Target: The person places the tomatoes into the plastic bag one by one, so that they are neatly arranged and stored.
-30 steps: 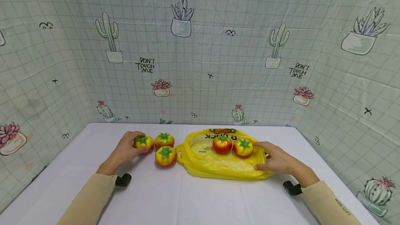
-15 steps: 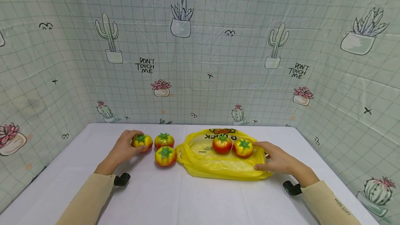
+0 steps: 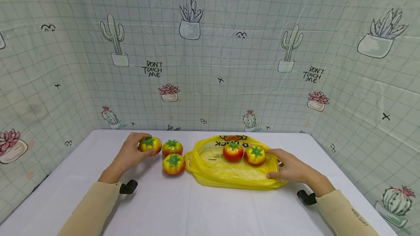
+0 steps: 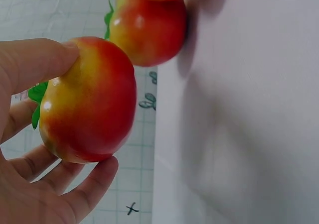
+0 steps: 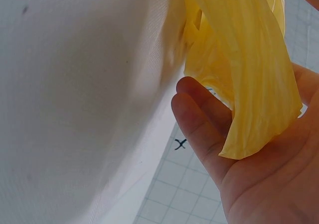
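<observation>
In the head view my left hand (image 3: 131,152) grips a yellow-and-red tomato (image 3: 151,146) with a green leafy top, thumb on one side and fingers on the other. The left wrist view shows this tomato (image 4: 92,104) above the white tabletop. Two similar tomatoes stand just right of it, a rear one (image 3: 172,148) and a front one (image 3: 174,164). My right hand (image 3: 292,166) is at the right edge of a yellow plastic bag (image 3: 226,180), thumb and index finger spread. In the right wrist view a bag strap (image 5: 254,84) hangs across the palm beside straight fingers.
Two tomatoes, one redder (image 3: 233,152) and one yellower (image 3: 255,155), lie at the bag's wide opening. A white cloth (image 3: 183,210) covers the table. A grid-patterned curtain (image 3: 210,65) with printed cacti rises behind and on both sides.
My left hand has shifted slightly left, then upward with the tomato in its grip. The right hand, the bag and the other tomatoes stay put.
</observation>
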A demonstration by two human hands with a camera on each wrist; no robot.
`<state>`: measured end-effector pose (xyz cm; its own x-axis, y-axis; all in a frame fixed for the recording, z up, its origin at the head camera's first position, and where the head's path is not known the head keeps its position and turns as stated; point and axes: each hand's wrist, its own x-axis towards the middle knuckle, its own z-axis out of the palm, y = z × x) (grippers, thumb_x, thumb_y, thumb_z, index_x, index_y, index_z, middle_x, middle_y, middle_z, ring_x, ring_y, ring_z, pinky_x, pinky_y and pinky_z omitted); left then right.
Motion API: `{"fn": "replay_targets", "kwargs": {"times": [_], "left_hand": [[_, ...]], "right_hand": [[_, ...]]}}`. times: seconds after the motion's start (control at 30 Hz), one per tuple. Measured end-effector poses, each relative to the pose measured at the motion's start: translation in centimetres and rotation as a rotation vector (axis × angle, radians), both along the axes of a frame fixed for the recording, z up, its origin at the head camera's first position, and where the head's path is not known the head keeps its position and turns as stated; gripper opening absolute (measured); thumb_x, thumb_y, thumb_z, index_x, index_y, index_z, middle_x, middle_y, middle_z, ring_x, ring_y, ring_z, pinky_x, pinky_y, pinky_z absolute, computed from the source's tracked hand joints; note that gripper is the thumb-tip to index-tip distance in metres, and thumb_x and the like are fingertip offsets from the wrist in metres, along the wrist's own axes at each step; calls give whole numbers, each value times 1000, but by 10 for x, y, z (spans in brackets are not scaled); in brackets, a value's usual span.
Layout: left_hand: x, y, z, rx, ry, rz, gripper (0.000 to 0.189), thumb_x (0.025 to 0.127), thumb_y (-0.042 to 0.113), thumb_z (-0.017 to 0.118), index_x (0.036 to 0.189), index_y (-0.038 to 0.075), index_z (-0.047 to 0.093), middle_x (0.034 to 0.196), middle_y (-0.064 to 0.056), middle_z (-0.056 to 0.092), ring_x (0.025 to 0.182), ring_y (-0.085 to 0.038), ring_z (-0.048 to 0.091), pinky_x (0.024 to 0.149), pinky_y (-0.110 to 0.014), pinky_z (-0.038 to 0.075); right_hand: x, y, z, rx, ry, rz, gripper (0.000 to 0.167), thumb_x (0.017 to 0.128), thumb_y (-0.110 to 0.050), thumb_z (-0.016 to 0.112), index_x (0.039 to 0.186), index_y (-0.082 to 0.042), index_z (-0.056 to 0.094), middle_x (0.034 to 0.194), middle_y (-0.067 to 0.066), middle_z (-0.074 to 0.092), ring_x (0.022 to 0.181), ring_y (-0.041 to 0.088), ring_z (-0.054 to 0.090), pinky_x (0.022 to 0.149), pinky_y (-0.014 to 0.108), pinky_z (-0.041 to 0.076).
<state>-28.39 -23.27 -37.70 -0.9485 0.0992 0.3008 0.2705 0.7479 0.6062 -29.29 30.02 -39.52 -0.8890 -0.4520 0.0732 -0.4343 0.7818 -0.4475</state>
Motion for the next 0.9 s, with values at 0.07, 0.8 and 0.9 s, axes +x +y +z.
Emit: {"fn": "replay_targets", "kwargs": {"times": [0.07, 0.8, 0.9], "left_hand": [[2, 3, 2, -2, 10, -3, 49, 86, 20, 71, 127, 2, 53, 124, -22, 44, 110, -38, 45, 95, -56, 42], [13, 35, 16, -15, 146, -124, 45, 84, 18, 74, 123, 4, 57, 118, -16, 46, 97, -29, 48, 80, -45, 47], [14, 39, 16, -30, 148, -134, 44, 84, 18, 74, 122, 4, 57, 117, -15, 46, 97, -27, 48, 82, -43, 48]], "right_hand": [[0, 0, -1, 5, 7, 3, 80, 76, -44, 76, 139, -7, 43, 140, 18, 44, 121, 36, 47, 89, 48, 49], [-1, 1, -2, 15, 27, 12, 80, 77, -45, 75, 139, -6, 44, 139, 17, 44, 120, 35, 47, 89, 48, 49], [-1, 1, -2, 15, 34, 16, 81, 76, -46, 75, 139, -6, 44, 138, 17, 45, 120, 34, 48, 89, 48, 49]]}}
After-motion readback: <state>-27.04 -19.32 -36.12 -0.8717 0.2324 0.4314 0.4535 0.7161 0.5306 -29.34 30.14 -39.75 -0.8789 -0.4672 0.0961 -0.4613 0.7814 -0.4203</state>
